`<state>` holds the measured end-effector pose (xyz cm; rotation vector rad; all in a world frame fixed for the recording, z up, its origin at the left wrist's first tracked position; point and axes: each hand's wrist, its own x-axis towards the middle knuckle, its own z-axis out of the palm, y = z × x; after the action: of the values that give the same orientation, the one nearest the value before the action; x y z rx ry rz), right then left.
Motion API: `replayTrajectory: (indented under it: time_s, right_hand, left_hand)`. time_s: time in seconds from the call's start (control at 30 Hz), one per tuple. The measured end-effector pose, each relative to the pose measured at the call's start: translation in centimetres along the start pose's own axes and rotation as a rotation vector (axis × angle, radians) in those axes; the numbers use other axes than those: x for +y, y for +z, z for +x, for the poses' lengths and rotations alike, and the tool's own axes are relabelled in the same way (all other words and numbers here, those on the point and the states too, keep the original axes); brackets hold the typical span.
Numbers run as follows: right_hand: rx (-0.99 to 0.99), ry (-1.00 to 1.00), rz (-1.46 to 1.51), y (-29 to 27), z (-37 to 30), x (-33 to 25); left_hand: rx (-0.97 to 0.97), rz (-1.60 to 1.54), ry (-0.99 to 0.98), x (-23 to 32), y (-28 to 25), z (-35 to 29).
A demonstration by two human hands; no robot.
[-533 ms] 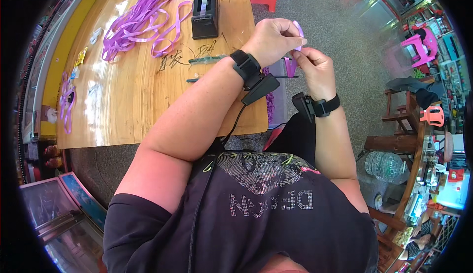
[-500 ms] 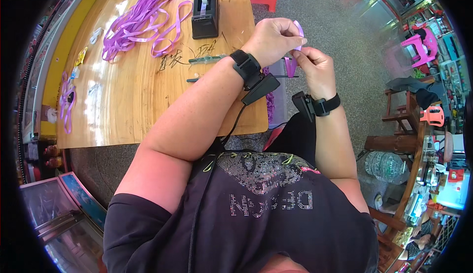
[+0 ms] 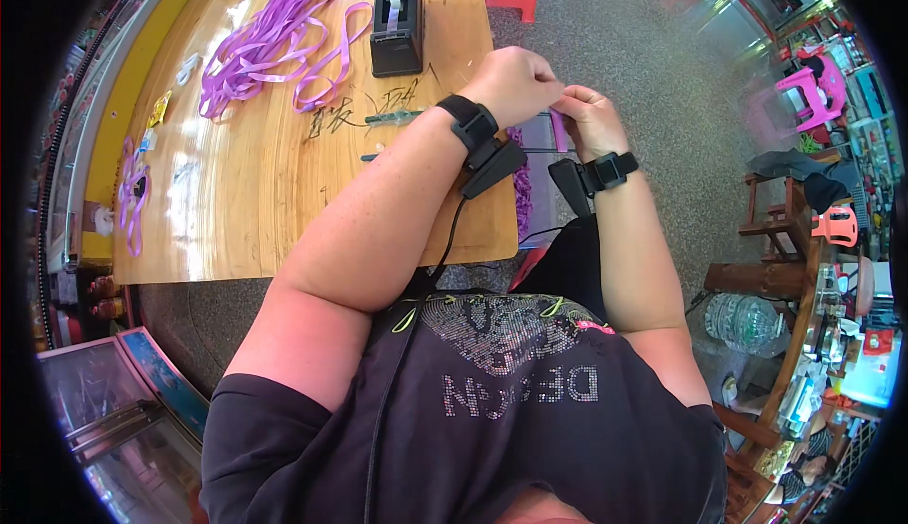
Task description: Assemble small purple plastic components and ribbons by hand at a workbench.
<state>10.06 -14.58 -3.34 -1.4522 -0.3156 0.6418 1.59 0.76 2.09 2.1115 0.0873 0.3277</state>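
Observation:
My left hand [image 3: 515, 84] and my right hand [image 3: 588, 117] meet just past the right edge of the wooden table [image 3: 265, 174]. Both pinch a short piece of purple ribbon [image 3: 558, 130] between their fingertips; most of it is hidden by the fingers. Each wrist carries a black strap with a small black device. Below the hands stands a clear box [image 3: 532, 160] with purple ribbon pieces inside.
A black tape dispenser [image 3: 398, 23] stands at the table's far side, beside a loose heap of purple ribbon [image 3: 270, 42]. More purple ribbon [image 3: 132, 193] lies at the table's left end. Red stools, pink chairs and wooden furniture stand on the grey floor to the right.
Both hands have stayed together on the ribbon piece; only the fingers have shifted slightly.

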Motion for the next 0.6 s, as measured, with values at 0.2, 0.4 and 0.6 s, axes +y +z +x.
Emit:
replayTrajectory:
  time_s: [0.2,0.4,0.6]
  right_hand:
    - [-0.015,0.122,0.244,0.2,0.3,1.1]
    - [0.185,0.084,0.184,-2.1,1.2,3.9]
    - [-0.086,-0.053,0.496,1.1,-2.7,4.2]
  left_hand:
    - [-0.161,0.174,0.062,-1.0,0.4,0.0]
    - [-0.221,0.145,0.048,-0.3,0.5,0.0]
    - [-0.225,0.169,0.017,-0.3,-0.1,-0.4]
